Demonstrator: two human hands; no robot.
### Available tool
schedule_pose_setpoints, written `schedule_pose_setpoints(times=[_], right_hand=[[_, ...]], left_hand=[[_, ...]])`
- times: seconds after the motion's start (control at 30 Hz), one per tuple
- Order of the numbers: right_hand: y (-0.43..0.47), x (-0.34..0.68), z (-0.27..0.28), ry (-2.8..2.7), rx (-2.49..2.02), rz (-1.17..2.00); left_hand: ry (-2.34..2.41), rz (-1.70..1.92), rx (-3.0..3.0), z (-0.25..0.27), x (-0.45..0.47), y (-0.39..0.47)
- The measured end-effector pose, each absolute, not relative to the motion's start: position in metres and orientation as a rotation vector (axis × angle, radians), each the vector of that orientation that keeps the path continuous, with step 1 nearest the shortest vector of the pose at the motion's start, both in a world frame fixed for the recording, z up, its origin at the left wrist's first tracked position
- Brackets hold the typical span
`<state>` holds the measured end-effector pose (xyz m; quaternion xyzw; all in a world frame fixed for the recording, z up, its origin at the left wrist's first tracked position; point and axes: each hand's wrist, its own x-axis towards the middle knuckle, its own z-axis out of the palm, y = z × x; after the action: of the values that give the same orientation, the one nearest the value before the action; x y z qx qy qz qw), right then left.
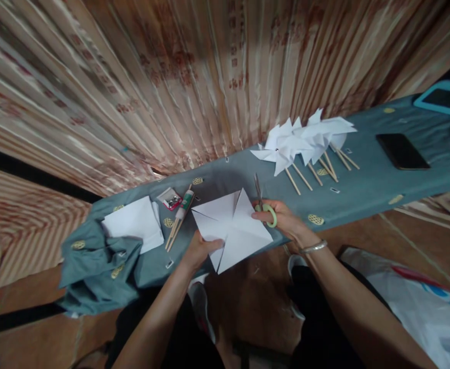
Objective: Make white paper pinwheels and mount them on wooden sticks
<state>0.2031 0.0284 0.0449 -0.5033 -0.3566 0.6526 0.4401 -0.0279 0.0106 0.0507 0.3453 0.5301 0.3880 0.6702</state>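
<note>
A white paper square (243, 230), with slits running from its corners toward the middle, is held over the near edge of the cloth-covered table. My left hand (201, 249) pinches its lower left side, thumb on top. At its right side, my right hand (280, 218) has its fingers closed around scissors (270, 215) with pale green handles; the blades point away from me. Left of the sheet lie a glue stick (185, 202), a few wooden sticks (174, 233) and a small open box (170, 198) of shiny metal bits. Farther left is a stack of white paper (134, 223).
Several white paper pinwheels (305, 138) on wooden sticks lie at the back right. Beyond them are a black phone (402, 151) and a blue-framed tablet (445, 97). A pleated curtain (209, 92) hangs behind the table. On the floor at right sits a plastic bag (409, 292).
</note>
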Motion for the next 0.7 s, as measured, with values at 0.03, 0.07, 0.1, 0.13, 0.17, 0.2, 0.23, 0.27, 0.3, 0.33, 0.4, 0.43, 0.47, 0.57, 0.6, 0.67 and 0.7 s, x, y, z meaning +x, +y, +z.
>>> schedule_pose_setpoints(times=[0.03, 0.07, 0.1, 0.13, 0.17, 0.2, 0.23, 0.27, 0.3, 0.33, 0.4, 0.43, 0.47, 0.57, 0.6, 0.67, 0.7], right_hand=[[0.029, 0.201, 0.043, -0.876, -1.237, 1.633], [0.029, 0.2, 0.041, -0.861, -1.227, 1.634], [0.029, 0.198, 0.039, -0.842, -1.221, 1.619], [0.029, 0.196, 0.037, -0.822, -1.218, 1.589], [0.029, 0.194, 0.035, -0.802, -1.218, 1.551], [0.03, 0.191, 0.034, -0.779, -1.222, 1.508], [0.03, 0.189, 0.033, -0.751, -1.227, 1.467], [0.031, 0.186, 0.032, -0.718, -1.231, 1.429], [0.032, 0.184, 0.031, -0.682, -1.235, 1.397], [0.033, 0.181, 0.029, -0.645, -1.234, 1.371], [0.035, 0.174, 0.027, -0.575, -1.226, 1.337], [0.035, 0.171, 0.026, -0.552, -1.22, 1.329], [0.035, 0.167, 0.026, -0.538, -1.213, 1.327], [0.034, 0.158, 0.026, -0.561, -1.202, 1.342], [0.033, 0.155, 0.026, -0.589, -1.21, 1.344], [0.031, 0.151, 0.028, -0.659, -1.242, 1.337], [0.03, 0.15, 0.029, -0.698, -1.257, 1.33]], left_hand=[[1.21, 0.866, 0.756, 0.05, -0.029, 0.011], [1.221, 0.86, 0.728, 0.049, -0.03, 0.011], [1.228, 0.868, 0.691, 0.049, -0.031, 0.011], [1.225, 0.887, 0.646, 0.048, -0.032, 0.011], [1.213, 0.917, 0.595, 0.048, -0.033, 0.011], [1.19, 0.954, 0.544, 0.049, -0.033, 0.01], [1.151, 0.988, 0.502, 0.05, -0.032, 0.01], [1.103, 1.015, 0.469, 0.052, -0.032, 0.009], [1.047, 1.028, 0.45, 0.053, -0.031, 0.009], [0.991, 1.031, 0.445, 0.054, -0.03, 0.009], [0.912, 1.033, 0.462, 0.055, -0.028, 0.009], [0.9, 1.03, 0.483, 0.055, -0.026, 0.009], [0.906, 1.028, 0.514, 0.053, -0.024, 0.01], [1.027, 1.036, 0.63, 0.047, -0.016, 0.012], [1.09, 1.054, 0.659, 0.044, -0.014, 0.012], [1.198, 1.095, 0.688, 0.04, -0.01, 0.013], [1.236, 1.114, 0.693, 0.038, -0.009, 0.013]])
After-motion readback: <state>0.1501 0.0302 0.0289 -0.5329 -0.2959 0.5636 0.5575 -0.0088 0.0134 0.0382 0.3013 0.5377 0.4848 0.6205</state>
